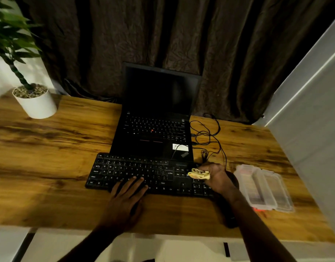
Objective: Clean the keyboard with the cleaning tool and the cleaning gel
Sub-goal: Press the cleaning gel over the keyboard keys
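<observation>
The right hand (216, 177) grasps the yellow gel (199, 174) over the keyboard (136, 172). The left hand (127, 193) lies flat, fingers straight, on its keys.

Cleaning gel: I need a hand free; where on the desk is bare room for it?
The widest bare wood lies left of the keyboard and laptop, in front of the plant pot. A bare strip also runs along the near edge of the desk, left of the left hand. Crowded: right of the laptop, cables, then the clear plastic case.
</observation>
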Available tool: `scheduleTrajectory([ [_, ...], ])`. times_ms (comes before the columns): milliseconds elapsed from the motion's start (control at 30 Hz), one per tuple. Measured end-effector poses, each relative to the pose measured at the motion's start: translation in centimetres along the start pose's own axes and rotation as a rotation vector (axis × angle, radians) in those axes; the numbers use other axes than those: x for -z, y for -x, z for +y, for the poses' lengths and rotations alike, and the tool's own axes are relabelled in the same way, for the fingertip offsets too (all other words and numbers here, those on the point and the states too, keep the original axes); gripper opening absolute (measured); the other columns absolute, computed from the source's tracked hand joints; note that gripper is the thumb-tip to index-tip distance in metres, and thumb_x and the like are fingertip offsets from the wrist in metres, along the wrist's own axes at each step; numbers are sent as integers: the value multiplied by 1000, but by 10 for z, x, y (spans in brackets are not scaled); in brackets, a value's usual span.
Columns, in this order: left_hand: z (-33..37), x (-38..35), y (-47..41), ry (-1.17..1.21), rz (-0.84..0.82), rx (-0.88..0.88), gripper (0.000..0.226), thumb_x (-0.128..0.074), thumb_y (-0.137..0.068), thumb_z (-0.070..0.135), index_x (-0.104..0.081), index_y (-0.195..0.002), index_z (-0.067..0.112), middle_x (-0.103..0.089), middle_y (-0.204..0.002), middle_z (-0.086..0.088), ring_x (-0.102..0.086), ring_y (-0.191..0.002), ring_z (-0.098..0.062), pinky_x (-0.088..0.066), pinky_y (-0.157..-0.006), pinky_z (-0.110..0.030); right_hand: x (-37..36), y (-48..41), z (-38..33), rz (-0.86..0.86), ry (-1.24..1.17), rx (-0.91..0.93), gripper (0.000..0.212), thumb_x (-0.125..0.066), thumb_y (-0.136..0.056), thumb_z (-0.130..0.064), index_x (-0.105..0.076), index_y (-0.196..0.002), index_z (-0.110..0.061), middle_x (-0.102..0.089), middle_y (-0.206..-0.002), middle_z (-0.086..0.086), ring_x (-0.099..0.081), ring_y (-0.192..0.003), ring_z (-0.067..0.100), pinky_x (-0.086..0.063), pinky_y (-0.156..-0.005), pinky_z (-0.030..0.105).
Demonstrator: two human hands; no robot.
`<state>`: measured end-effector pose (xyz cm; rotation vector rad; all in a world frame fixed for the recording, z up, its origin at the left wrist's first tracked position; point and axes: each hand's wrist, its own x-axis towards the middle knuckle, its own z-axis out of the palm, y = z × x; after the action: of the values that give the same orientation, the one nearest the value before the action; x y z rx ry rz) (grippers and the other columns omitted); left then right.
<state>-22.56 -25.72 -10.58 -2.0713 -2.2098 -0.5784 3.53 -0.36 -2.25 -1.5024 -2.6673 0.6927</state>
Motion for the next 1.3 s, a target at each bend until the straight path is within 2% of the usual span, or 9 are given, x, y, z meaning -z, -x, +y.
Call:
scheduleTrajectory([
  [100,0,0,0,-2,-2,-3,50,-46,-93,44,-53,-139,26,-42,-152,0,-33,-144,-21,-25,-114,-55,2,-1,-6,-7,6,32,42,-73,-77,1,-72,-112,-23,-73,-100,-5,-68,-89,9,-57,-80,25],
  [333,-1,-1,0,-10,-25,5,50,-43,-94,45,-52,-141,29,-42,-153,2,-32,-144,-20,-26,-114,-53,9,6,20,27,37,-83,53,-73,-72,-3,-70,-115,-33,-70,-108,-1,-65,-99,19,-56,-87,37],
  [400,-1,-1,-1,-7,-27,14,49,-43,-95,45,-52,-140,29,-42,-153,2,-33,-144,-19,-26,-114,-53,-1,-1,19,32,26,-44,57,-74,-70,-6,-68,-117,-37,-70,-110,-3,-64,-100,15,-56,-89,35],
  [500,0,-1,-1,3,-33,24,49,-44,-95,45,-53,-140,29,-41,-153,2,-32,-145,-19,-26,-113,-54,-12,-6,10,46,24,26,53,-75,-73,-4,-69,-117,-33,-70,-111,-6,-64,-102,11,-55,-91,32],
  [600,-1,-2,-1,9,-26,21,49,-44,-95,44,-53,-140,28,-41,-153,2,-31,-145,-19,-25,-114,-54,-3,0,16,41,-7,-16,50,-73,-74,1,-71,-112,-31,-73,-104,-6,-66,-89,10,-57,-80,29],
  [800,-2,-6,0,9,-27,26,49,-41,-96,44,-51,-141,28,-40,-154,2,-30,-145,-19,-22,-116,-53,-11,-1,70,66,57,-85,43,-79,-73,-24,-68,-112,-38,-70,-106,-7,-64,-99,18,-56,-85,37],
  [1067,-2,-3,0,-24,-45,36,53,-41,-93,46,-52,-141,27,-39,-154,1,-31,-145,-20,-22,-115,-53,-18,9,25,81,-6,10,51,-71,-74,-5,-69,-117,-31,-71,-109,-5,-63,-102,16,-54,-90,35],
  [1200,-1,-4,1,-21,-40,27,53,-40,-94,46,-51,-142,26,-38,-155,1,-30,-145,-21,-23,-115,-53,-12,11,38,75,60,-54,53,-73,-72,-11,-67,-119,-35,-68,-108,-4,-60,-101,17,-54,-90,34],
  [1300,-1,-3,1,-26,-27,22,53,-42,-93,46,-51,-141,25,-38,-155,1,-30,-145,-21,-19,-116,-51,-12,13,59,59,68,-138,47,-78,-69,-26,-65,-113,-38,-69,-104,-3,-62,-94,16,-55,-83,32],
])
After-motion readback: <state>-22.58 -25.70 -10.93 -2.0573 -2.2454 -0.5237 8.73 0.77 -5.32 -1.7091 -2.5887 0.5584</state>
